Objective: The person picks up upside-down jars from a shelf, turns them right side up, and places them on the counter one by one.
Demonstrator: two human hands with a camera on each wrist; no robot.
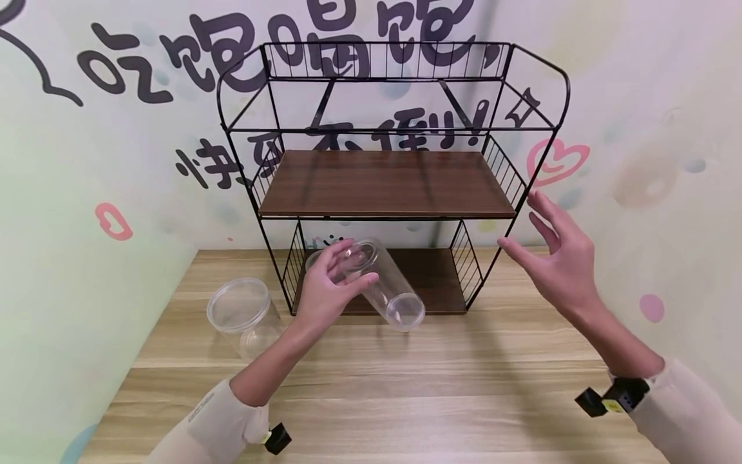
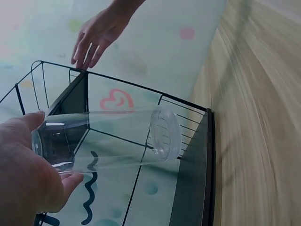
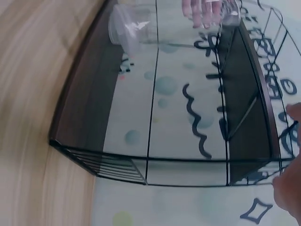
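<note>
In the head view, my left hand [image 1: 327,287] grips one end of a tall clear plastic jar [image 1: 385,283]. The jar is tilted, its far end slanting down to the right at the front of the rack's bottom shelf. The left wrist view shows thumb and fingers around the end of this jar [image 2: 108,139]. My right hand [image 1: 559,258] is beside the right front post of the black wire rack [image 1: 385,216], fingers spread and holding nothing. Whether its fingertips touch the post, I cannot tell. Another clear jar [image 1: 312,259] is partly hidden behind my left hand.
A wide clear jar [image 1: 239,312] stands on the wood-grain table [image 1: 406,393] left of the rack. The rack has a brown middle shelf [image 1: 385,183], a brown bottom shelf [image 1: 435,277] and a railed top frame. A wall [image 1: 655,129] with painted characters rises behind.
</note>
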